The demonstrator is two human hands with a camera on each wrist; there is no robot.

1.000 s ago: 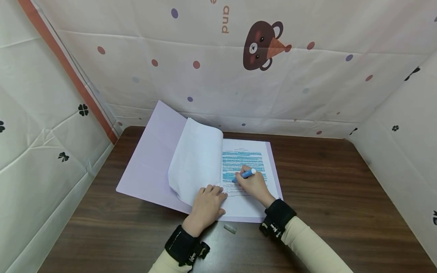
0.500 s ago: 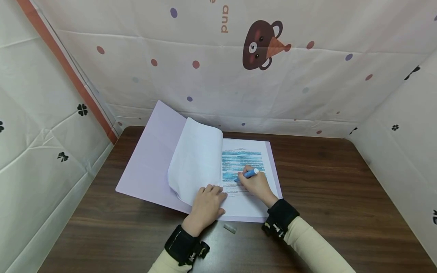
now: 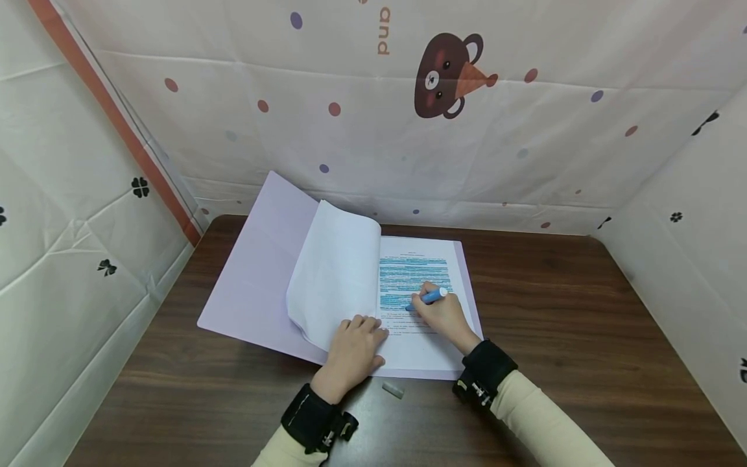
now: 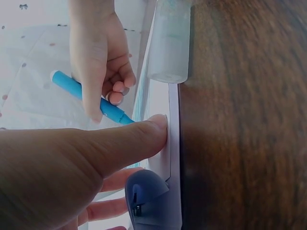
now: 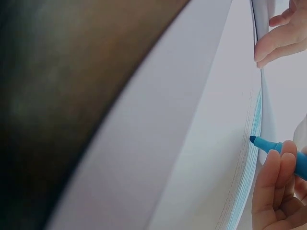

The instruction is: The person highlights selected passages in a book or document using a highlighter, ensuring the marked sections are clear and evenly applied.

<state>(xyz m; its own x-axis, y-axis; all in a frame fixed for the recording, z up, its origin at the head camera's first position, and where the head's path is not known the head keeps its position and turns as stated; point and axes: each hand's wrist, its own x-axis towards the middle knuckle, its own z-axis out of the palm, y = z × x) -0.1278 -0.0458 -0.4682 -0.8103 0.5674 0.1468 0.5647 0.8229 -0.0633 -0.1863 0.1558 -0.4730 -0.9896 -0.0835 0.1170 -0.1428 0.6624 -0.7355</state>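
A blue highlighter is pinched between the thumb and fingers of my right hand. Its dark tip meets the printed page, at the right end of a blue-marked line. Rows of text above are covered in blue, while a few lines below are plain. My left hand rests with fingers spread on the lower inner part of the open document, across the turned-back sheets. Its thumb presses the paper. A lilac folder holds the sheets.
On the brown wooden table, a small translucent grey cylinder lies just below the folder's near edge. A dark rounded clip shows near my left fingers. Patterned white cloth stands behind and at both sides.
My right hand has slid rightward with the highlighter, and the blue marking on the current line extends further right. The left hand stays in place.
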